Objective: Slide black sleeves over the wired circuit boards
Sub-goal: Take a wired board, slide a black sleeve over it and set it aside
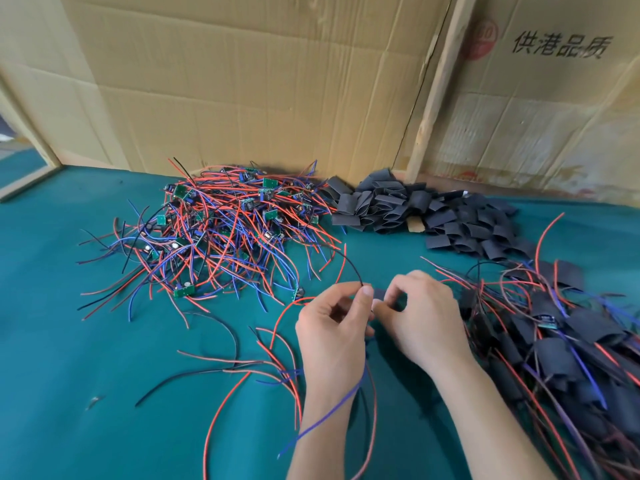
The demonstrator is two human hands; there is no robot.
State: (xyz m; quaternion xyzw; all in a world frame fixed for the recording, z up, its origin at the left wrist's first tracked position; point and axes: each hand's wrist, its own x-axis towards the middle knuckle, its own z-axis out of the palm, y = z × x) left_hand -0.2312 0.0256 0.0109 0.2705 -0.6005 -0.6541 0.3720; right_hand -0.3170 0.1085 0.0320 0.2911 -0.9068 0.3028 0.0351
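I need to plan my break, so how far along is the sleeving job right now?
Partly done. A pile of sleeved boards lies at the right, so a good batch looks finished. In hand: the left hand and right hand pinch one unit's wires and a black sleeve between them. Left: a large tangle of bare wired boards and a heap of unused sleeves at the back.

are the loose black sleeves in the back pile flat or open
Mixed: in the sleeve pile, several near the front gape open as ovals, while those further right lie pressed flat.
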